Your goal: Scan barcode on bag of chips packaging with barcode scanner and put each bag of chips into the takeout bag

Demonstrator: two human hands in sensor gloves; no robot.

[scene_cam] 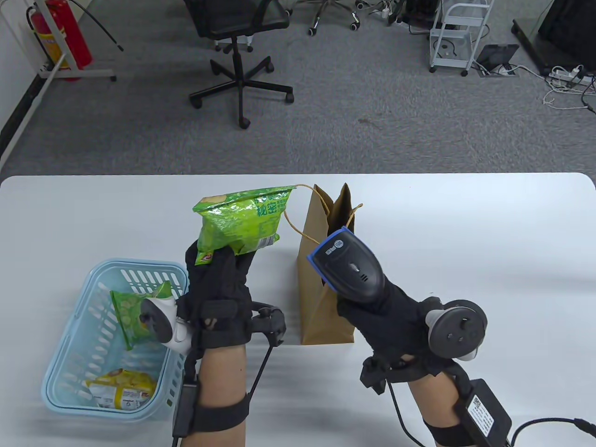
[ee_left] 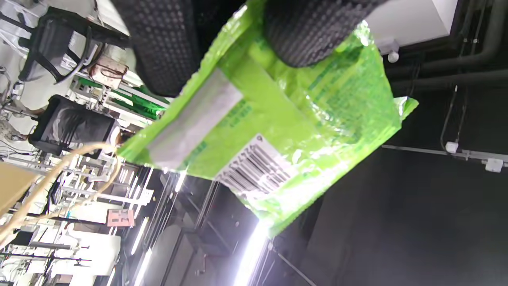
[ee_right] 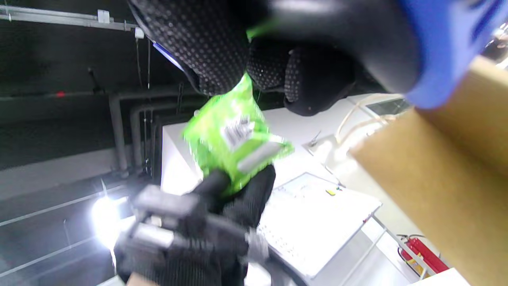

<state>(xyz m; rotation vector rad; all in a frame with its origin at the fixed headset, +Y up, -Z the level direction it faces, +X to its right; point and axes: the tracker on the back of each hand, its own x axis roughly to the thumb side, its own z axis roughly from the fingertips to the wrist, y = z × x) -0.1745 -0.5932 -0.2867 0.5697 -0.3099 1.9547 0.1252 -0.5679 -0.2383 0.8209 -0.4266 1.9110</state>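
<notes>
My left hand (scene_cam: 219, 279) holds a green bag of chips (scene_cam: 240, 222) up above the table, just left of the brown paper takeout bag (scene_cam: 321, 298). The left wrist view shows the chip bag (ee_left: 278, 131) pinched between my fingers (ee_left: 166, 47), its barcode (ee_left: 254, 169) facing down. My right hand (scene_cam: 386, 312) grips a black barcode scanner (scene_cam: 347, 270) with a blue rim, held in front of the takeout bag's mouth and aimed left and away. From the right wrist, the chip bag (ee_right: 234, 139) and its barcode label appear beyond the scanner (ee_right: 357, 35).
A light blue basket (scene_cam: 70, 368) at the front left holds a green chip bag (scene_cam: 132, 312) and a yellow one (scene_cam: 123, 389). The takeout bag's string handles (scene_cam: 298, 223) lean toward the held chips. An office chair (scene_cam: 237, 56) stands on the floor beyond the table.
</notes>
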